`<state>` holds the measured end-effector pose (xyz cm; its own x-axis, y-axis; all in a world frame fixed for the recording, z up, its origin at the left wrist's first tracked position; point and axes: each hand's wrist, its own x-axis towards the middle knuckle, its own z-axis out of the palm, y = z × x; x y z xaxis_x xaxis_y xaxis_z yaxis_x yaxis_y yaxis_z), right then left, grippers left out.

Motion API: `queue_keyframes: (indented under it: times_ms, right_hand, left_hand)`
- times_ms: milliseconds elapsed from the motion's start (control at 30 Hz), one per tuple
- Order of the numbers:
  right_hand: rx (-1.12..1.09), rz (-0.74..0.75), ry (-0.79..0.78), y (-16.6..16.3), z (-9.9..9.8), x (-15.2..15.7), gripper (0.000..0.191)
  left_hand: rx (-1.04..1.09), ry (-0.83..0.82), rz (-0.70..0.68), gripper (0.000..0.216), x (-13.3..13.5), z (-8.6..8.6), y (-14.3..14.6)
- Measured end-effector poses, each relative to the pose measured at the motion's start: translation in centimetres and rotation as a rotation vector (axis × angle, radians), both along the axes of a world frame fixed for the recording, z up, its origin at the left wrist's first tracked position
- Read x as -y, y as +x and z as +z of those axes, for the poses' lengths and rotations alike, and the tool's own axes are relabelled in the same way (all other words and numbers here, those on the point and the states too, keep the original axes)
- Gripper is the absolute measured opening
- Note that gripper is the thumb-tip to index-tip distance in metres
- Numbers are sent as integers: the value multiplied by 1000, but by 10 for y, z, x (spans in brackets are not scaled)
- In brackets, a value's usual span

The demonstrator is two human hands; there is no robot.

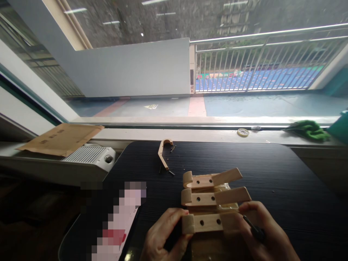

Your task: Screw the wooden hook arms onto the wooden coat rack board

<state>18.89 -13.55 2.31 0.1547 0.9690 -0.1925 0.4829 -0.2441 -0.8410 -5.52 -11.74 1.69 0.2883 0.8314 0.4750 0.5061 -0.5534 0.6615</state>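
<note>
Wooden hook [208,223], pale with two drilled holes and a rounded end, lies at the near edge of the black worktop [285,181], held between both hands. The left hand [163,237] grasps its rounded left end, thumb on top and fingers curled beneath. The right hand [261,232] closes over the slanted right arm of the wooden hook, and a slim dark tool [254,230] is tucked under the same fingers; what kind of tool it is cannot be told.

Just behind lies a second hook [214,197], and behind that a third hook [210,179], all three parallel and close together on a clear plastic wrapper [225,187]. Farther back a lone hook [163,152] rests on its side with a few small dark screws [172,148] beside it.

On the sill [190,136] beyond sit a roll of tape [243,132] and a green cloth [310,130]. At left, a brown cardboard envelope [61,137] lies partly over a white grille [89,156].
</note>
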Motion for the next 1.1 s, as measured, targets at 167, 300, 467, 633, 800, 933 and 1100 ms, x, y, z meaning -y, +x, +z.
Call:
queue_keyframes:
  times_ms: [167,300,467,633,800,933,1100]
  right_hand:
    - [38,36,26,2,-1,-2,30]
    - [121,15,72,7,-11,-3,31]
    - [176,38,55,10,-13,-5,36]
    - [178,-7,117,4,-5,-6,34]
    - [159,-27,118,-2,-2,-6,28]
    - [166,-93,212,-10,3,-2,25]
    - [161,-55,222,-10,4,-2,26]
  left_hand:
    - [-52,-89,47,41,10,4,-10]
    - [-166,-65,331,20,-6,9,-31]
    - [-438,-146,684,16,-69,9,-39]
    - [-701,-372,772,27,-116,2,-22]
    - [-753,-408,761,21,-126,-5,-18]
    - [-780,-392,740,18,-127,-6,-22]
    - [-808,-345,715,20,-115,1,-27]
